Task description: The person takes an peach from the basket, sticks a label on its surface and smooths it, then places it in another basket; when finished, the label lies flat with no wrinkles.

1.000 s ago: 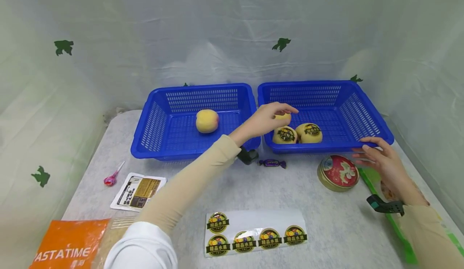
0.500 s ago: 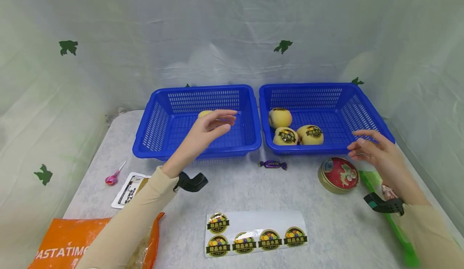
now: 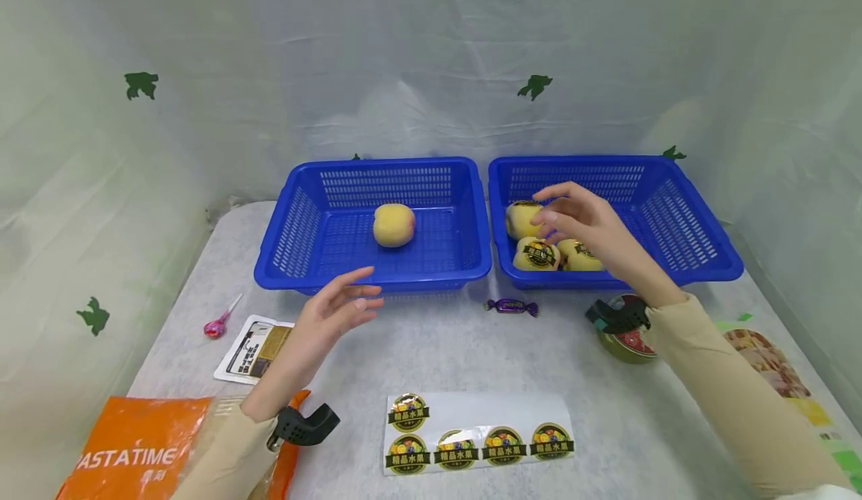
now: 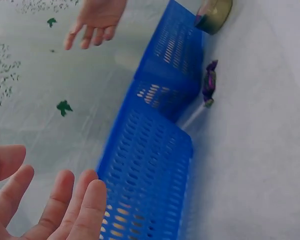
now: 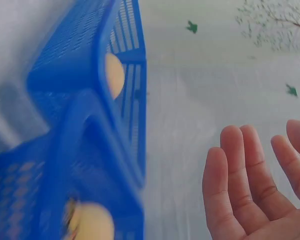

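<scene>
My left hand is above the table in front of the left blue basket, fingers loosely bent and holding nothing. One yellow peach lies in that basket, with no sticker visible on it. My right hand hovers over the right blue basket, its fingers relaxed and nothing in them. Under and beside it are a peach at the back, a peach with a black-and-gold sticker in front, and a stickered peach partly hidden by the hand. On the table lies a sheet of round fruit stickers.
A purple-wrapped candy lies before the baskets. A round tin is partly covered by my right wrist. At left are a lollipop, a white packet and an orange pasta bag. A green package lies at right.
My left hand has drawn back from the right basket, across the left one, to the table's front left. My right hand has left the right basket's rim and moved left over the peaches.
</scene>
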Demonstrator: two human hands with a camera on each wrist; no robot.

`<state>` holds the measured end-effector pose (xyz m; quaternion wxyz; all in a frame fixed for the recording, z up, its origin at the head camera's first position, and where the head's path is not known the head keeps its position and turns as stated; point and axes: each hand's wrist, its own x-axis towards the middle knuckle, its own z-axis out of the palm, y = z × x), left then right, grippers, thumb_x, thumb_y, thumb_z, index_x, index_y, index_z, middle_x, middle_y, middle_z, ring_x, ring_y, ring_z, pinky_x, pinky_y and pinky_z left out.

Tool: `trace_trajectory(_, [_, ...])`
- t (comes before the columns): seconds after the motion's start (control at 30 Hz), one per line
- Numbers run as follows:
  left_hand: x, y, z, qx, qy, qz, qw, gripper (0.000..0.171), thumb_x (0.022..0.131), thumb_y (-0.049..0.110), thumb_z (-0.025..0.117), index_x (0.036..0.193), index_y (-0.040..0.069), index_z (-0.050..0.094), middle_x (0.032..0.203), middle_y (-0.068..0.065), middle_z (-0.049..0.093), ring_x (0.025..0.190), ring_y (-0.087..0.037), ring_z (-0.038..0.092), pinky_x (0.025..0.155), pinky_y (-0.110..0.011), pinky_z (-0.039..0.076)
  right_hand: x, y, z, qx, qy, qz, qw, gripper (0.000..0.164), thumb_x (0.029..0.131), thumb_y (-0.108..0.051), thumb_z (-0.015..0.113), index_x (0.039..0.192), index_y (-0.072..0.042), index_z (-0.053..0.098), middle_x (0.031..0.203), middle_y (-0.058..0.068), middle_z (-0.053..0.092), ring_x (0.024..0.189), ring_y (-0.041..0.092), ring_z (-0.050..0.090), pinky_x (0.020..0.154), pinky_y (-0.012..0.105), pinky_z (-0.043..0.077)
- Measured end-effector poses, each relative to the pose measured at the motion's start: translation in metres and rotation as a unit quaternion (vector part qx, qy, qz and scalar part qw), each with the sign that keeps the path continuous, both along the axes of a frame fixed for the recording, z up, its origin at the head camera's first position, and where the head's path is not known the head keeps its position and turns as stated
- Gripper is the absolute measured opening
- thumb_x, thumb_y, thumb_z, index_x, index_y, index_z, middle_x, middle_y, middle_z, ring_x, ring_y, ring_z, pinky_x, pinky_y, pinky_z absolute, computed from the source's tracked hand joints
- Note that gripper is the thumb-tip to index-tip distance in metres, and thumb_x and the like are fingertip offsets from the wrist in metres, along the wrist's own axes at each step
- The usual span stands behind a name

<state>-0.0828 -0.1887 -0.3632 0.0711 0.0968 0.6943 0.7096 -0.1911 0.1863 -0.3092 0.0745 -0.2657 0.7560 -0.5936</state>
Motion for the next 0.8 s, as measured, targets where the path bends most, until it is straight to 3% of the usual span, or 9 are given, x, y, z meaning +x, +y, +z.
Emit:
trace_trajectory(0.17, [0.001,-0.009,-0.014,0.029,-0.030,0.014,0.9991,0.049,0.093,0.012,0.050,0.139,0.014,0.032,0.120,-0.021,0.048,0.112,-0.037,0.047,0.091,-0.037,0.041,-0.020,-0.040,0.012,-0.003,0.002,0.041,0.999,0.032,0.093,-0.021,0.051,0.123,-0.010,0.046,0.106,0.017,0.056,0.091,0.032,0.056,0.075,0.040,0.050])
trace_trajectory(0.4, [-0.008,-0.014,-0.033,0.052,-0.053,0.018,0.9971,0.058,0.094,0.016,0.048,0.143,0.023,0.018,0.126,-0.029,0.038,0.115,-0.042,0.041,0.094,-0.041,0.038,-0.038,-0.098,0.030,0.005,-0.028,0.077,0.997,0.035,0.092,-0.015,0.051,0.125,-0.008,0.044,0.114,0.018,0.051,0.094,0.030,0.056,0.083,0.048,0.044])
trace_trajectory(0.6, [-0.016,-0.008,-0.038,0.079,-0.066,0.057,0.9930,0.059,0.094,0.020,0.049,0.142,0.030,0.017,0.127,-0.032,0.032,0.116,-0.043,0.039,0.095,-0.040,0.037,-0.069,-0.136,0.012,0.017,-0.041,0.096,0.994,0.042,0.091,-0.022,0.053,0.131,-0.013,0.041,0.124,0.009,0.047,0.107,0.022,0.050,0.088,0.044,0.043])
trace_trajectory(0.8, [-0.023,0.000,-0.041,0.080,-0.056,0.111,0.9891,0.057,0.094,0.022,0.048,0.142,0.030,0.018,0.120,-0.032,0.036,0.111,-0.041,0.045,0.094,-0.042,0.038,-0.087,-0.166,-0.006,0.032,-0.061,0.069,0.995,0.045,0.091,-0.026,0.054,0.132,-0.016,0.041,0.130,0.009,0.042,0.116,0.017,0.042,0.090,0.041,0.040])
